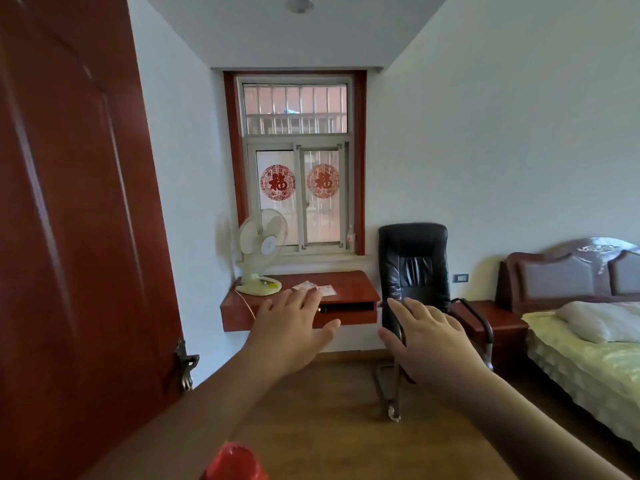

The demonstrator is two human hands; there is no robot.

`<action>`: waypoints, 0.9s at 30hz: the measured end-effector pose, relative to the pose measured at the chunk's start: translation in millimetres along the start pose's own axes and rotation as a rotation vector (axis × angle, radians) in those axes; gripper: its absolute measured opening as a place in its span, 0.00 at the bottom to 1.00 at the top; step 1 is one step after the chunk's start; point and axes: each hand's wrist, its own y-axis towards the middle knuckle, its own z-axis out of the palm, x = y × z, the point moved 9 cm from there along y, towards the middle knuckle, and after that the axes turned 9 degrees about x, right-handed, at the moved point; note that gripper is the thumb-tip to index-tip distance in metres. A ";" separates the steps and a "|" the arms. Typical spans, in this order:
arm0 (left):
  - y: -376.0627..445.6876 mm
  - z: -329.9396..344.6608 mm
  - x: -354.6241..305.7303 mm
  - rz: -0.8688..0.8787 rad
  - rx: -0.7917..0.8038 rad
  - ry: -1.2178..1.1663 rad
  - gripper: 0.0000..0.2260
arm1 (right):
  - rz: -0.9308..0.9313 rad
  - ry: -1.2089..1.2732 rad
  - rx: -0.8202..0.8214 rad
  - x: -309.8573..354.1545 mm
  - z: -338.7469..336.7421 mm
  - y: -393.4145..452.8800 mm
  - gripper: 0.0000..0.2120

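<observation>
At the near end of the room, beside the red-brown door [69,237] on the left, held left hand [289,329] and right hand [431,336] out ahead, palms down, fingers straight and slightly spread, both released and grasping nothing. Spotted the worktop [349,289] at the far wall under the window [298,168], with a pale fan [261,251] on its left end and a few cards [325,289] lying near its middle. Noted the black chair [414,261] just right of the worktop, and a bed [588,362] further right. Judged the step as the approach, nothing touched yet, worktop and chair well apart from both hands. Judged the next move to call for crossing the wooden floor [329,410], then choosing between cards and chair back before closing any fingers.
</observation>
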 end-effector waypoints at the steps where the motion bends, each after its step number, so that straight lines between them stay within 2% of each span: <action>1: 6.5 3.1 -3.5 -0.002 0.010 -0.008 0.39 | -0.004 0.023 0.019 -5.5 4.2 7.1 0.32; 6: 35.2 22.8 -11.1 -0.010 0.029 0.087 0.37 | -0.050 0.044 0.072 -9.5 28.4 42.6 0.32; 13: 72.3 44.9 17.6 -0.056 0.078 0.119 0.33 | -0.120 0.044 0.113 10.1 51.0 93.3 0.32; 20: 112.3 87.6 68.4 -0.118 0.099 0.040 0.34 | -0.147 -0.014 0.173 44.7 85.9 161.6 0.32; 27: 170.5 114.3 126.9 -0.079 0.089 0.001 0.40 | -0.128 -0.033 0.181 65.1 117.8 232.7 0.30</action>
